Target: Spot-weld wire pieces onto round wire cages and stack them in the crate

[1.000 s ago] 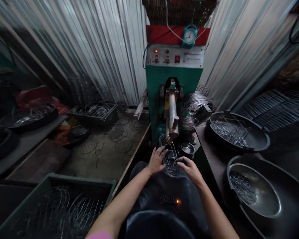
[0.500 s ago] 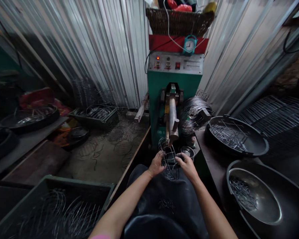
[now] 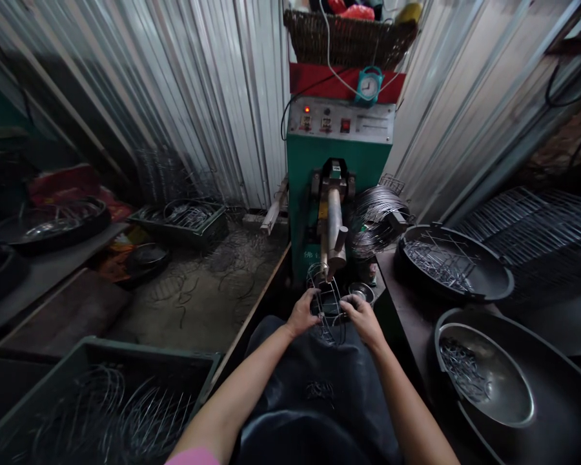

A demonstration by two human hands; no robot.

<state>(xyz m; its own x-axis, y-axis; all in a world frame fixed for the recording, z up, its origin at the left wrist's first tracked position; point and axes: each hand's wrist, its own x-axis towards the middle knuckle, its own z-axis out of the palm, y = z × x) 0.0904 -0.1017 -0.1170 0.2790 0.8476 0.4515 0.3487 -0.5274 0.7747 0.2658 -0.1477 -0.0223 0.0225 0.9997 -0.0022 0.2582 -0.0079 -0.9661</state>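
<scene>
A small wire basket-like frame [image 3: 330, 329] is held between my two hands, below the electrode tip of a green spot-welding machine [image 3: 339, 148]. My left hand [image 3: 304, 314] grips its left side with thumb and fingers closed. On the right side, my right hand [image 3: 361, 315] pinches the wire with its fingertips. The frame's upper end reaches the tip of the machine's arm [image 3: 336, 245]; whether they touch I cannot tell. Several small wire pieces [image 3: 320, 391] lie on the dark apron [image 3: 290, 426] over my lap.
Right of me, a black pan [image 3: 455, 265] holds straight wire pieces and a metal bowl [image 3: 508, 394] holds small bent ones. A wire coil [image 3: 377, 219] hangs beside the machine. At lower left stands a green crate [image 3: 140, 345] of wire frames. Loose wire litters the floor [image 3: 217, 290].
The view has shifted slightly, so the surroundings sit a little further left and higher. Both hands keep their hold on the wire frame, which stays near the machine's tip.
</scene>
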